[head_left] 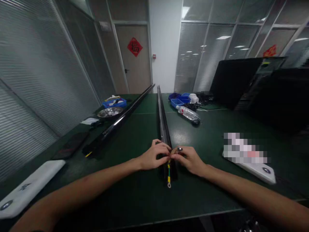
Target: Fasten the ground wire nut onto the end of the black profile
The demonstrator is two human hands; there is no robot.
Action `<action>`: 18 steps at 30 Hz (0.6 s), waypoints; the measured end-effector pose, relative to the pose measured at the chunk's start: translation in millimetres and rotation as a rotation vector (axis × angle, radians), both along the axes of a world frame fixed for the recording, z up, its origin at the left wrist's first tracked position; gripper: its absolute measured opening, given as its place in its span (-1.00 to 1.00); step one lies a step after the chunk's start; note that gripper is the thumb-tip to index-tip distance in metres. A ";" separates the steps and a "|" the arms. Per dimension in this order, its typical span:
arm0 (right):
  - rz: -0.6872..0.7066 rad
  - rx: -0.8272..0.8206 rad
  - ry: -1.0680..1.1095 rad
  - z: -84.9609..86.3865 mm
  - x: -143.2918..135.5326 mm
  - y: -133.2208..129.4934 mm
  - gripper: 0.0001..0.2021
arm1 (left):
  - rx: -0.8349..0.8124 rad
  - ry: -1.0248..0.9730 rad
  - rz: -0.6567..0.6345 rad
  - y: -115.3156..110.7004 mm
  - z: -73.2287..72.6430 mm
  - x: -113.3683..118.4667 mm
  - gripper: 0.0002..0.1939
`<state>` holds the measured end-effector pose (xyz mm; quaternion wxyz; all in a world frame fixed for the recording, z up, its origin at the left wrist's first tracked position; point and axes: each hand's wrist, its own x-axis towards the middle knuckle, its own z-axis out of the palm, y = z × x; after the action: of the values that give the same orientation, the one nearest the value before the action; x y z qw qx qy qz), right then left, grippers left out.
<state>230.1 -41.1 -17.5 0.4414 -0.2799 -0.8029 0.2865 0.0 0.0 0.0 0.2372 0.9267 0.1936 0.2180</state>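
Wire (169,174), green and yellow, shows at the lower centre of the frame, its lug (169,185) pointing toward the bottom edge. The left hand (154,156) and right hand (190,160) meet over the near part of the black rail (163,122), thumbs and forefingers bent in close; whether they pinch the wire or the rail itself cannot be told, since the hands cover the spot. The likeliest trouble is strain at that hidden place: a hard tug or twist could loosen the wire or bend the lug. The rail is long and narrow, running toward the upper centre of the frame, so a small sideways push at this end might swing its far end. Swung rightward, it could knock the trays (177,102) or the bottle (188,114), which lies on its side and may roll; swung leftward, it could scrape the second rail (120,120), whose far end is near. Pressing straight ahead might slide the rail along the smooth table (135,196), and the finger ring (180,149) on the right hand could scratch the dark finish.
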 end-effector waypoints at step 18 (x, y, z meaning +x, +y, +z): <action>0.004 0.007 0.028 6.2 -0.5 -1.9 -0.80 | -0.031 -0.017 0.010 -2.1 3.3 0.8 -0.88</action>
<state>229.6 -43.0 -11.3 0.4528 -0.2728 -0.7983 0.2884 0.8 -2.1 3.3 0.2522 0.9199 0.1998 0.2241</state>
